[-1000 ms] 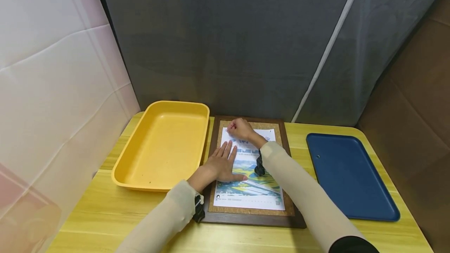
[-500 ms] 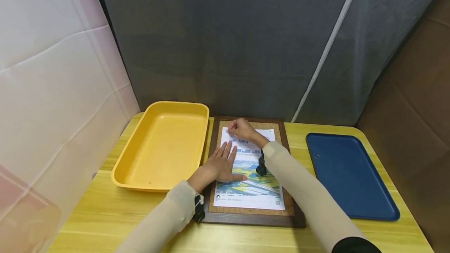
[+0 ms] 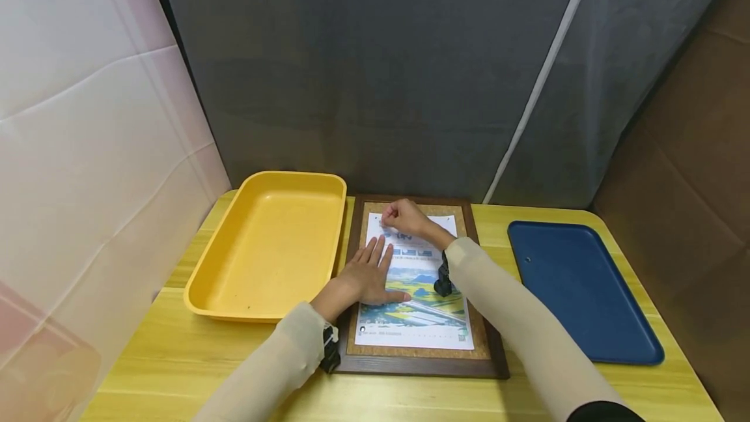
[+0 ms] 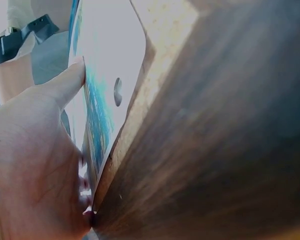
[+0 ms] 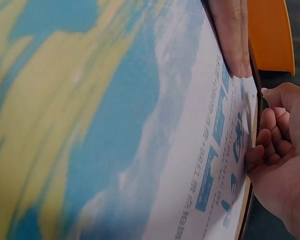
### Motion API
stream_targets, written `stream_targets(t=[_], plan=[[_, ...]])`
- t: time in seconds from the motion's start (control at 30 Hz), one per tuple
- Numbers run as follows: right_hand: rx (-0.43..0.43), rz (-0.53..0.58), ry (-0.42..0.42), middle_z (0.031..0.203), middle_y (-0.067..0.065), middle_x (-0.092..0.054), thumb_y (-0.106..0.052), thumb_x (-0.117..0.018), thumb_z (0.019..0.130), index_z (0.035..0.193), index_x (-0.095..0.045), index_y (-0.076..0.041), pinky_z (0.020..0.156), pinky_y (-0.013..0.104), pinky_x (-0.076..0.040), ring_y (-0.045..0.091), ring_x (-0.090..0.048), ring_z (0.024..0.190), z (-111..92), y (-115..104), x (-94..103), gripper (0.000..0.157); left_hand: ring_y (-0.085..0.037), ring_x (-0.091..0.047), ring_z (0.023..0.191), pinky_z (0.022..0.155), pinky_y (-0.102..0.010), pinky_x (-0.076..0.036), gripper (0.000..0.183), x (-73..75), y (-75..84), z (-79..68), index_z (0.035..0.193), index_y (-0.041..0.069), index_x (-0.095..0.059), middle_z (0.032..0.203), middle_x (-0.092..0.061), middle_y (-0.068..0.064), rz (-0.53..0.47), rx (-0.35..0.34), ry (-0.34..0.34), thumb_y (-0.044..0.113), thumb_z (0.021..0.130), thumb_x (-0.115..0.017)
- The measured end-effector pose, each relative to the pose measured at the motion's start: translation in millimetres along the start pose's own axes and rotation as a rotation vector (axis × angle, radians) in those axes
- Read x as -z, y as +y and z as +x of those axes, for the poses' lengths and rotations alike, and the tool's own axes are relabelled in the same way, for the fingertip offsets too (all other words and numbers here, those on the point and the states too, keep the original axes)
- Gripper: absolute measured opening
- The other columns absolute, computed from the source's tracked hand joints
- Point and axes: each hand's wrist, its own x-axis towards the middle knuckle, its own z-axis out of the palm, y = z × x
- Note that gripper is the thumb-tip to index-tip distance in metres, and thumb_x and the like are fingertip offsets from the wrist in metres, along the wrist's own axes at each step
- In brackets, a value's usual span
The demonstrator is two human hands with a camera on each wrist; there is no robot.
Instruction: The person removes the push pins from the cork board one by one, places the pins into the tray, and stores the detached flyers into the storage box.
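A printed landscape poster (image 3: 418, 318) lies on a cork board (image 3: 482, 344) with a dark brown wooden frame (image 3: 422, 366). My left hand (image 3: 366, 281) rests flat on the poster's left side, fingers spread and thumb pointing right. Near the sheet's upper left corner is my right hand (image 3: 408, 219), its fingers curled. In the right wrist view, the right thumb (image 5: 285, 95) points at the paper's top edge, apart from the curled fingers; I see nothing held there. A round hole or spot (image 4: 118, 92) shows near the poster's lower corner in the left wrist view.
To the left of the board stands a deep yellow tray (image 3: 340, 239). A flat dark blue tray (image 3: 586, 292) lies at the right. Grey cloth (image 3: 351, 83) hangs behind the wooden table (image 3: 193, 370), with a pale panel (image 3: 105, 148) and a brown panel (image 3: 691, 181) at the sides.
My right hand and wrist have shifted slightly to the right, away from the poster's upper left corner. The left hand stays in place on the poster. The head view has moved a little.
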Motion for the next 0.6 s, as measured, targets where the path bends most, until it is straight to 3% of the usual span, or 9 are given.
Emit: stream_targets(t=[0.6], plan=[[0.051, 0.004, -0.053, 0.084, 0.006, -0.070, -0.002, -0.070, 0.098, 0.096, -0.076, 0.002, 0.065, 0.022, -0.045, 0.009, -0.053, 0.071, -25, 0, 19.7, 0.007, -0.033, 0.007, 0.164, 0.132, -0.048, -0.008, 0.119, -3.6, -1.3, 4.3, 0.171, 0.009, -0.005, 0.177, 0.011, -0.014, -0.011, -0.002, -0.007, 0.086, 0.092, -0.048]])
